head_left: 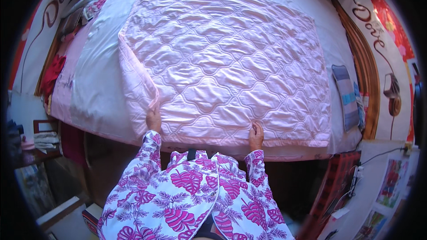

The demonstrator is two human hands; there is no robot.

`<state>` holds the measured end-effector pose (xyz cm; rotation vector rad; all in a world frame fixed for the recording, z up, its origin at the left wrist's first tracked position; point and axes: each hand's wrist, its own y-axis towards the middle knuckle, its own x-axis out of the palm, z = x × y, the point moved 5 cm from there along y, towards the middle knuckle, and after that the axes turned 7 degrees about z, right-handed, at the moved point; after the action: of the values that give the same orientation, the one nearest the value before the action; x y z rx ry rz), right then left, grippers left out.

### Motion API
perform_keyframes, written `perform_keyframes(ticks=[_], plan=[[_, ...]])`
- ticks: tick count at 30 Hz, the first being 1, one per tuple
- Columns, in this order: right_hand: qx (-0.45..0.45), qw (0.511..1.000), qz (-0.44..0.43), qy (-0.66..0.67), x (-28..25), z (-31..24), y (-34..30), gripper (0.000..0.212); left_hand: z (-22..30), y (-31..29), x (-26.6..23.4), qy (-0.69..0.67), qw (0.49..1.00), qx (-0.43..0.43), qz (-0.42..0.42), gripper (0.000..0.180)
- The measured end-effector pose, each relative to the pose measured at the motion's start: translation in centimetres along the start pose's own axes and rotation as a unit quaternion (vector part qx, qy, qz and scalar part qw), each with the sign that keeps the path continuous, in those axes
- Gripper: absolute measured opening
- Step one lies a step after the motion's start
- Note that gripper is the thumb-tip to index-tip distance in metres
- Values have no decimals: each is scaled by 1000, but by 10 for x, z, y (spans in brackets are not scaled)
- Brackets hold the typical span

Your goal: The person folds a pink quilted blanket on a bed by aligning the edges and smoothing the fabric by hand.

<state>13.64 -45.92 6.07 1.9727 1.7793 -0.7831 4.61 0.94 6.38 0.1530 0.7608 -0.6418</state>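
A pale pink quilted bedspread [213,62] with wavy stitching lies spread over a bed. Its left side is turned up into a fold [141,74] that runs down to my left hand [154,120]. That hand is closed, with the edge of the fold pinched in its fingers. Farther right, near the front edge of the bedspread, my right hand [255,137] has its fingers drawn together on the fabric, which puckers slightly around them. Both forearms wear white sleeves with a pink leaf print.
Under the bedspread, a white sheet [100,66] covers the bed. A folded blue-grey cloth [346,93] lies at the right edge. Red fabric [53,78] sits at the far left, and a small stand with a grey cloth [46,140] is at the lower left.
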Motion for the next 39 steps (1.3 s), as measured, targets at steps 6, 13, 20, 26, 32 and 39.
perform_keyframes(ticks=[6, 13, 20, 26, 32, 39], plan=[[370, 873, 92, 304, -70, -11, -8, 27, 8, 7, 1, -1, 1000, 15, -2, 32], [373, 813, 333, 298, -247, 133, -24, 41, 4, 9, 13, 91, 993, -80, 7, 40], [422, 723, 298, 459, -302, 209, 27, 56, 14, -1, 8, 42, 988, -97, 111, 37], [259, 871, 272, 317, -308, 215, 74, 60, 19, -10, -12, 124, 976, -93, 154, 34], [191, 958, 204, -60, -354, 259, 101, 58, 18, 3, -15, 135, 975, -65, 166, 35], [253, 881, 364, 165, -371, 113, 161, 66, -3, -12, -33, 170, 963, -90, 191, 34]])
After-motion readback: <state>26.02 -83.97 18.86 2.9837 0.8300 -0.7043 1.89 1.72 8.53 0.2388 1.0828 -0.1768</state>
